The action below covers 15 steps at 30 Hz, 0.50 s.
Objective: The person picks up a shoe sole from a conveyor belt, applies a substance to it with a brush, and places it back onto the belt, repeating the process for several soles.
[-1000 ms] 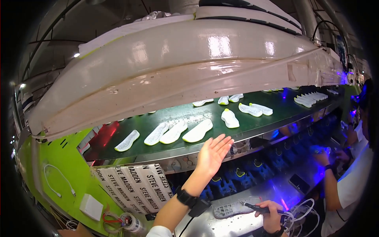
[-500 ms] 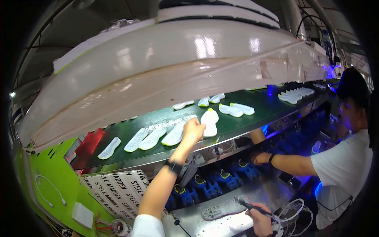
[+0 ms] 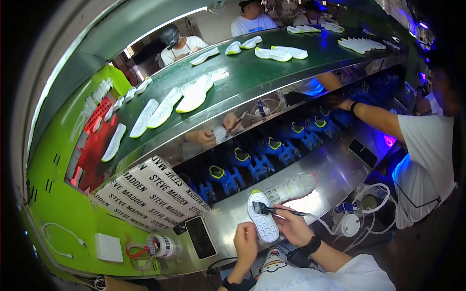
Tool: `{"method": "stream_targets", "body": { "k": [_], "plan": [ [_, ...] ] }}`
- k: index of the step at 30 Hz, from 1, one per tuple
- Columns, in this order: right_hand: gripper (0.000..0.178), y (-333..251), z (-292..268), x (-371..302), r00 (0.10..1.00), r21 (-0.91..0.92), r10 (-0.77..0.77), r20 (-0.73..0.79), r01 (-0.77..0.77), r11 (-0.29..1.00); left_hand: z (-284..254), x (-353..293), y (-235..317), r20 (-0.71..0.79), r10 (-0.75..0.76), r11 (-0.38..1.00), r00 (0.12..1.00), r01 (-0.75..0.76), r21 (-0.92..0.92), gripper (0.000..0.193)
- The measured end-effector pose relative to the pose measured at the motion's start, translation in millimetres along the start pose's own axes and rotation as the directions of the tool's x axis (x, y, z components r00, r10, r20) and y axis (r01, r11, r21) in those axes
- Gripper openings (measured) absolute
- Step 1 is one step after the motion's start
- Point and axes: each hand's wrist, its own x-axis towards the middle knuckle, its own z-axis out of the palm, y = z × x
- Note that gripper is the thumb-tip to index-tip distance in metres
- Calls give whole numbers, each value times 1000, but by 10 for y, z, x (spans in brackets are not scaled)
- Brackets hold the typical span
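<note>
In front of me is a white shoe sole (image 3: 265,225) with a grid of recesses and a yellow-green tip, tilted above the metal bench. My left hand (image 3: 245,241) is closed on its lower left edge. My right hand (image 3: 293,227) grips a black-handled brush (image 3: 268,209) with a pale tube running from its end; the bristles touch the upper part of the sole. Some of the right fingers also lie near the sole's right edge. A greyish, flat outsole (image 3: 297,187) with a pink edge lies on the bench just beyond, partly covered by the white sole.
Several white soles (image 3: 165,107) lie on the green conveyor belt (image 3: 233,82). Below it stands a row of blue shoes on stands (image 3: 241,157). A printed box (image 3: 150,194), a phone (image 3: 201,237) and coiled tubes (image 3: 371,196) flank me. A co-worker's arm (image 3: 376,116) reaches in at right.
My left hand has come back from the conveyor with a white sole. The brush has moved from beside the outsole onto that sole. My view has tilted down, showing more of the bench.
</note>
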Motion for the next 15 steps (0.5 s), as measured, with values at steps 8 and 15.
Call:
{"method": "stream_targets", "body": {
  "k": [8,15],
  "plan": [
    [30,16,-16,-154,999,-168,-28,20,31,985,-132,747,-92,110,21,993,994,-7,-119,21],
    [29,-38,-79,-200,999,-213,-31,23,36,976,18,803,-106,151,73,995,986,-60,-83,7]
  ]
}}
